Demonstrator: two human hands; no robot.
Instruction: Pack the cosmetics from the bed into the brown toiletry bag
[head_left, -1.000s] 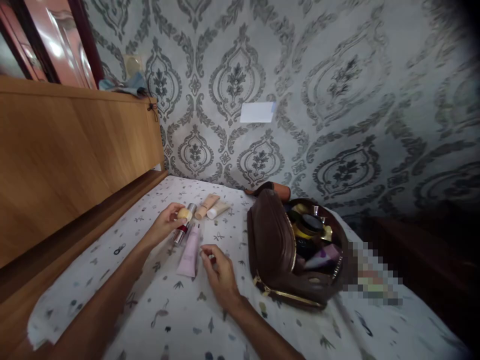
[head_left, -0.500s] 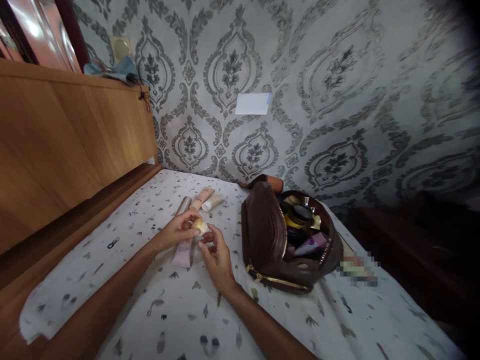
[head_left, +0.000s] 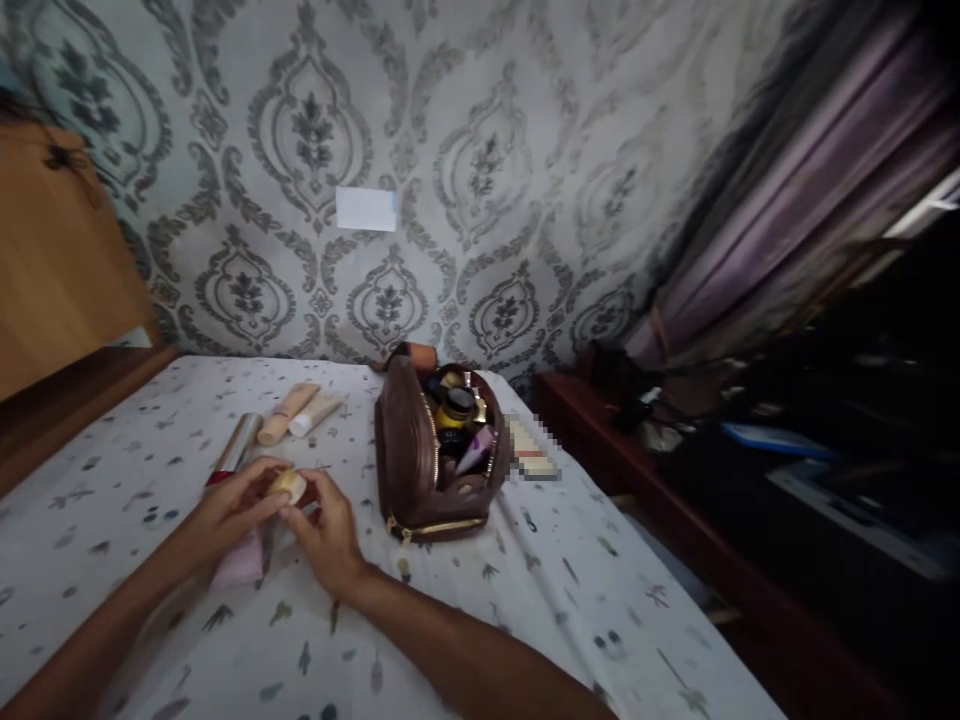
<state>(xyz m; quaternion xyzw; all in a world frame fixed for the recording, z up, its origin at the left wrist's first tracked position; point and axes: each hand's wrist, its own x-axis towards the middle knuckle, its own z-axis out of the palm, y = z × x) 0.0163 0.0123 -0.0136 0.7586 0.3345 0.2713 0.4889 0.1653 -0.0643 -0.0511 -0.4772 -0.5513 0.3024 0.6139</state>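
Observation:
Between my two hands is a small cosmetic jar (head_left: pixel 289 487) with a gold top and a pale body. My left hand (head_left: pixel 236 502) pinches it from the left, thumb in front. From the right, the thumb and fingers of my right hand (head_left: pixel 331 535) close on its other side. A pink squeeze tube (head_left: pixel 240 565) lies on the sheet below my left hand, partly covered by it. Just beyond the fingers are a silver tube (head_left: pixel 241 445) with a red end, a peach tube (head_left: pixel 287 413) and a cream tube (head_left: pixel 320 412) with a white cap.
An unzipped brown leather bag (head_left: pixel 405 440) full of cosmetics stands to the right of my hands. Beside it lies a blurred flat item (head_left: pixel 532 450). Patterned wallpaper (head_left: pixel 480 180) rises behind the bed sheet (head_left: pixel 450 620); a wooden cabinet (head_left: pixel 60 260) borders the left.
The head view has swung right, so the bag, tubes and hands appear further left. My right fingers have come closer around the jar, which stays in my left hand.

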